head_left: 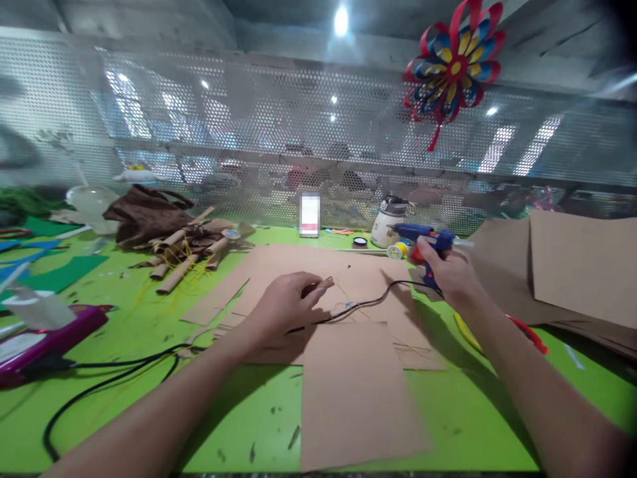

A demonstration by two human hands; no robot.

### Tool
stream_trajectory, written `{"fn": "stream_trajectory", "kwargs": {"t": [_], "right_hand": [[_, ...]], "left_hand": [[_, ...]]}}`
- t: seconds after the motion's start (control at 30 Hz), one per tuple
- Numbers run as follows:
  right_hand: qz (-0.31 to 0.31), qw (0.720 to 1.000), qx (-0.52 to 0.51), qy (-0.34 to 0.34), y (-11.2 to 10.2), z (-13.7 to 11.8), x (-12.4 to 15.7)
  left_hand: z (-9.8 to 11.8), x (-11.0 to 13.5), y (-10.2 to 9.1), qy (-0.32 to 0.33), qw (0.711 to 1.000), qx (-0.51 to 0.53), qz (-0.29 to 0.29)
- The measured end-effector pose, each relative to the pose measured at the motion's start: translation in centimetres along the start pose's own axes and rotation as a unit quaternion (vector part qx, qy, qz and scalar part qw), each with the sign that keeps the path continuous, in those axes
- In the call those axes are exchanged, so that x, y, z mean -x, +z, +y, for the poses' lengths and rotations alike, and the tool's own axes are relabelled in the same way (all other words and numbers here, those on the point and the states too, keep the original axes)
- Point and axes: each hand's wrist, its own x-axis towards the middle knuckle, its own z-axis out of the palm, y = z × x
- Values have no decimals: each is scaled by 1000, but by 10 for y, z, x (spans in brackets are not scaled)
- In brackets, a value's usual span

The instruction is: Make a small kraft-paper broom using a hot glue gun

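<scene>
My right hand (pixel 450 269) is wrapped round the handle of a blue hot glue gun (pixel 423 238), held up over the right side of the table with its nozzle toward the left. Its black cord (pixel 378 299) runs left across the cardboard and beneath my left hand. My left hand (pixel 288 299) pinches a small piece of brown cardboard (pixel 324 283) between thumb and fingers, above a large cardboard sheet (pixel 279 259). A smaller cardboard rectangle (pixel 355 398) lies nearer me, partly over the large sheet.
Rolled cardboard tubes (pixel 179 272) with yellow thread lie left, by a brown bag (pixel 144 216). A magenta power strip (pixel 84 325) holds a white plug. A phone (pixel 310 216) and a white spray bottle (pixel 385 222) stand behind. Large cardboard sheets (pixel 582 265) are at right.
</scene>
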Motion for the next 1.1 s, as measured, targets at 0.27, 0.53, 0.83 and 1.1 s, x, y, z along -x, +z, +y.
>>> {"fn": "stream_trajectory", "kwargs": {"t": [0.27, 0.53, 0.83, 1.1], "right_hand": [[-177, 968, -33, -178, -1, -65, 55], [-219, 955, -30, -197, 7, -74, 67], [-213, 959, -15, -187, 14, -73, 69], [-205, 965, -25, -165, 15, -73, 70]], "left_hand": [[-2, 0, -8, 18, 999, -50, 13], [-2, 1, -7, -11, 995, -96, 26], [4, 2, -10, -27, 996, -82, 22], [1, 2, -6, -16, 996, -91, 19]]}}
